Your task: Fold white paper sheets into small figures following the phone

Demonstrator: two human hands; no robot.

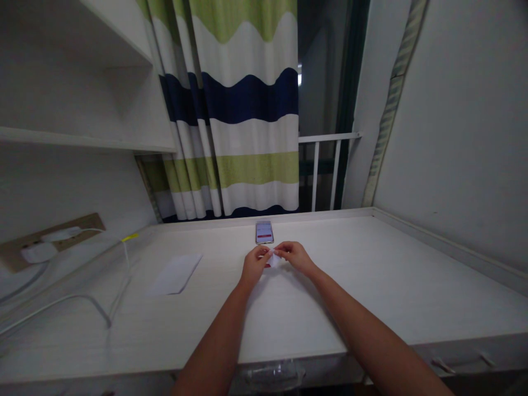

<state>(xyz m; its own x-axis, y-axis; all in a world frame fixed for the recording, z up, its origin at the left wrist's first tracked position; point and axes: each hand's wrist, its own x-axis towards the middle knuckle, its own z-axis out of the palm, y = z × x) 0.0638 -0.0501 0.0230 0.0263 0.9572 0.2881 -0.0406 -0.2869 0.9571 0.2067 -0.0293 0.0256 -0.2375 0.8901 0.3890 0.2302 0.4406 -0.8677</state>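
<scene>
The left hand (254, 263) and right hand (295, 256) meet at the middle of the desk (371, 286), fingertips drawn together. Each pinches one side of a small white paper (274, 258) with a bit of red on it. The paper sits between the two hands, low over the desktop or just touching it. It is too small in this view to tell whether it is being folded, creased or opened out, though the close two-handed pinch reads most like a fine fold in progress. On that reading the work is mid-step, with the piece gripped and shaped rather than laid down. The next move calls for small, even finger pressure, with one hand anchoring the paper while the other runs along the edge. The piece should stay low so it does not slip from so narrow a hold. Just beyond the hands a phone (264, 232) lies flat with its screen lit, near enough to glance at. Well to the left a plain sheet (175, 273) lies flat. Farther left, a cable (82, 300) loops across the desk toward a socket strip (25, 250) on the wall. A striped curtain (247, 110) hangs behind the desk.
</scene>
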